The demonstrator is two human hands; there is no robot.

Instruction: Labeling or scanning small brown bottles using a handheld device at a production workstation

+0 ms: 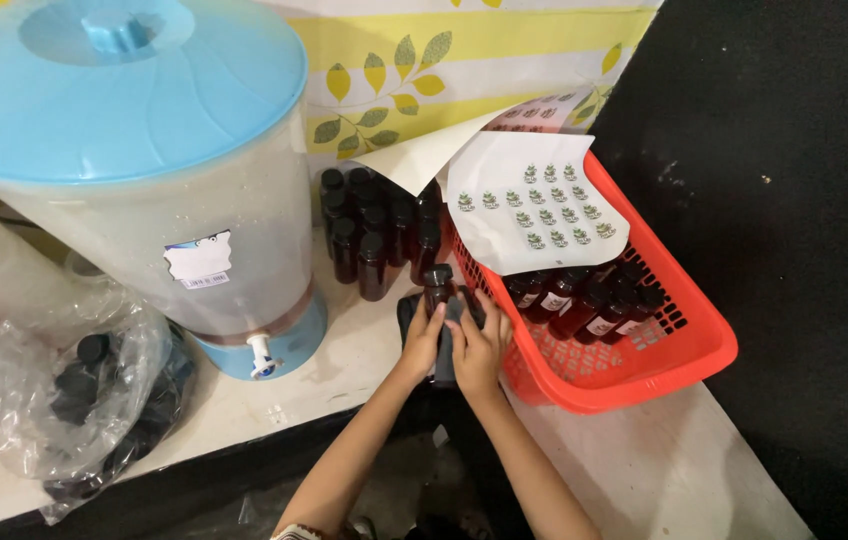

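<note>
Nearest the camera, a clear plastic bag [74, 400] of black caps is laid at the left edge of the white bench [644, 470].

Both forearms are extended upward from the bottom edge. The left hand [422, 340] is closed around the lower body of a small dark bottle [437, 288] with a black cap, fingers curled narrowly about it. The right hand [479, 345] is pressed against the same bottle from the other side, fingers bent and thumb laid along it. The bottle is held upright over a dark cloth [409, 310], just beside the near-left corner of the red basket [684, 350].

In the basket, further dark bottles [584, 300] with pale round labels are laid on their sides. Over the far part of the basket a white sticker sheet [534, 210] is draped, printed with rows of small round green-and-white labels; a second sheet [424, 160] is seen curled behind it.

Left of the basket, a cluster of unlabelled dark bottles [374, 225] is stood upright on the bench.

At far left, a large translucent water dispenser [144, 210] with a blue lid, blue base, white tap and a small white rectangular sticker [197, 258] is placed. Behind, a yellow-and-white leaf-patterned backdrop [414, 60] is hung.
</note>
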